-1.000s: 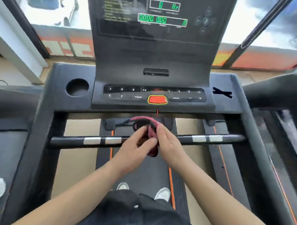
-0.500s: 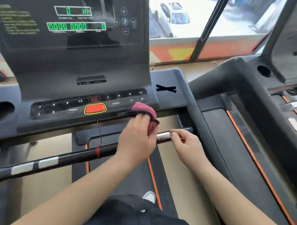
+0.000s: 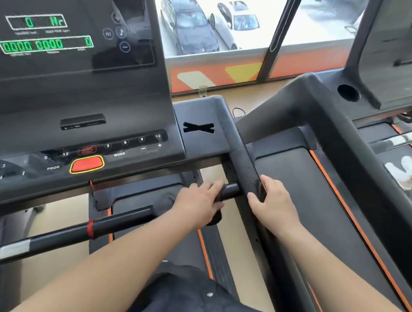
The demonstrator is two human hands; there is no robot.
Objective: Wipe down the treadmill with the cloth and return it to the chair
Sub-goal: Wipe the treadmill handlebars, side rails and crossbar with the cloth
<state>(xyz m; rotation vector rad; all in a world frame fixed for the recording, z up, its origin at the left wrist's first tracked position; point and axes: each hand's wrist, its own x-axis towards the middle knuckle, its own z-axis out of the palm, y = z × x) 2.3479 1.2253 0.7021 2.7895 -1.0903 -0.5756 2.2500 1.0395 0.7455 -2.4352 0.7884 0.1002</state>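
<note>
I'm mid-wipe: my left hand curls round the cloth, wrapped on the bar. My right hand grips the rail just beside. I'd wipe that rail next.

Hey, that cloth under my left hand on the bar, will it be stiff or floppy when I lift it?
Probably floppy: the cloth wraps round the crossbar and droops below the left hand. Likely light, since it bunches small under the palm. Unlikely to roll.
</note>
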